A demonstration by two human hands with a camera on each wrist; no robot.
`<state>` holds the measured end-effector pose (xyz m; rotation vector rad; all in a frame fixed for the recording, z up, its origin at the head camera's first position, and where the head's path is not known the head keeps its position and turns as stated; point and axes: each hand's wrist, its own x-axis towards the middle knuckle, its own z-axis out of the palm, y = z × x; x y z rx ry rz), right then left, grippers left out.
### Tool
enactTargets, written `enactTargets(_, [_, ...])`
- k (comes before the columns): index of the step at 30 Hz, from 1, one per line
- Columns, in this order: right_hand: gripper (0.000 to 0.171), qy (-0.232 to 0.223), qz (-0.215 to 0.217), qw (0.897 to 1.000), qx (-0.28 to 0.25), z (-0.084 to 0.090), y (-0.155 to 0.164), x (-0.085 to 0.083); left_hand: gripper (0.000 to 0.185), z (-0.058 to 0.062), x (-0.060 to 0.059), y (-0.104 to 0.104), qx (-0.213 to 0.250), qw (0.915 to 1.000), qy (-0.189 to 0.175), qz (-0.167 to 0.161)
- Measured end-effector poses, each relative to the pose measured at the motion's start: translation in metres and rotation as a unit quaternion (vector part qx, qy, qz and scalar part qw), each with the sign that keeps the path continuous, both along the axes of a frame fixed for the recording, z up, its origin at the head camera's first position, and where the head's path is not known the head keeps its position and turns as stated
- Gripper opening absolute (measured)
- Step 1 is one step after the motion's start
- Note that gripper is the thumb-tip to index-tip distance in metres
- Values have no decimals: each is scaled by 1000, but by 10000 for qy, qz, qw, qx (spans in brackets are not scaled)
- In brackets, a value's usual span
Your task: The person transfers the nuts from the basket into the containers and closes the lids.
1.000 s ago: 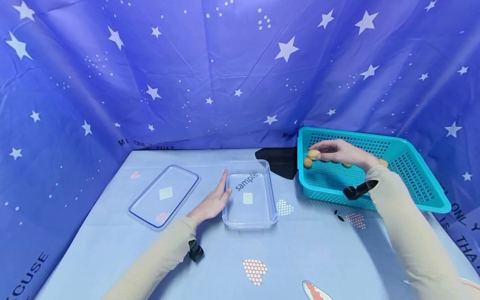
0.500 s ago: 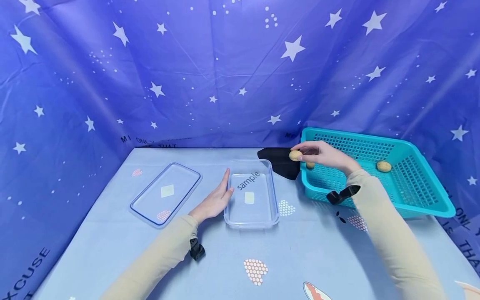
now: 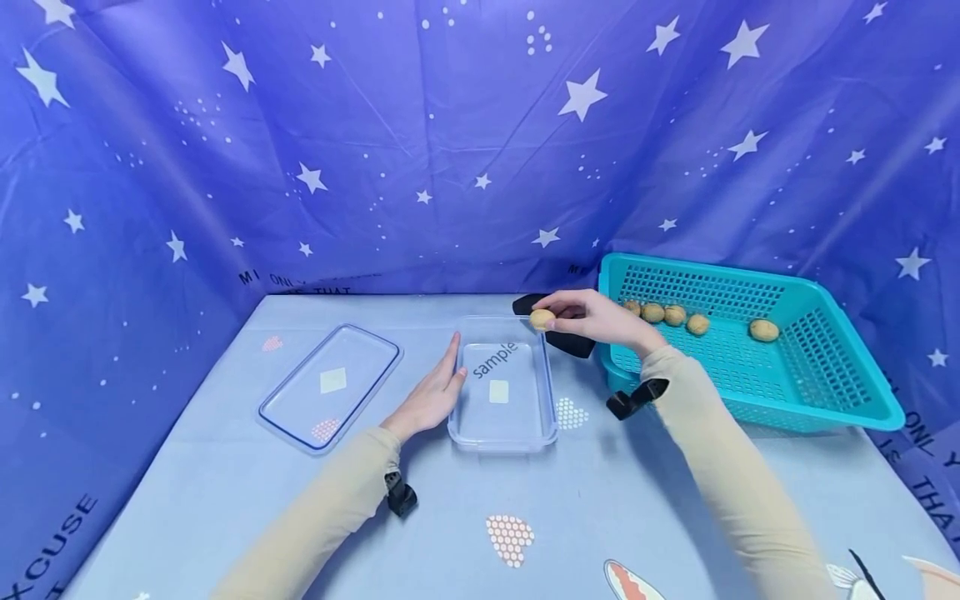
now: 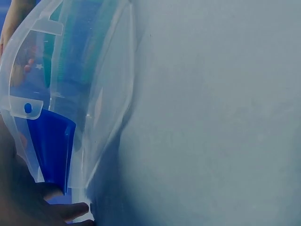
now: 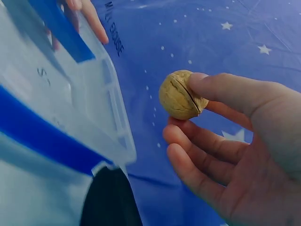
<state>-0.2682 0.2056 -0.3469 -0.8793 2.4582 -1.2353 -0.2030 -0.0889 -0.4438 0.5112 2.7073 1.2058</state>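
A walnut (image 5: pixel 180 95) is pinched between the thumb and fingers of my right hand (image 3: pixel 600 321), over the back right corner of a clear plastic container (image 3: pixel 502 421). The walnut's seam shows in the right wrist view. My left hand (image 3: pixel 429 402) lies with extended fingers along the container's left side, its fingertips at the rim. In the left wrist view the container's clear wall (image 4: pixel 110 89) and a blue strip (image 4: pixel 52 146) stand close to that hand. Several more walnuts (image 3: pixel 675 315) lie in a teal basket (image 3: pixel 813 417) on the right.
A clear lid with a blue seal (image 3: pixel 330 383) lies flat on the table left of the container. A black shape (image 3: pixel 573 343) is on the table between container and basket. Starry blue cloth (image 3: pixel 420 150) hangs behind and at both sides.
My right hand has lifted the walnut out of the basket and carried it left to the container's back right corner. My left hand stays at the container's side.
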Motion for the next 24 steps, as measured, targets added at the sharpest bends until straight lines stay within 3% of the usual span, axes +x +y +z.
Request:
enactTargets(14, [37,241,1,9997,73,-20,-49,-4,60,-2,0,10,279,9991,-103,304])
enactTargets(24, [36,239,-97,9996,-134,-38,-70,-15,60,-2,0,12,203,9985,-272,419])
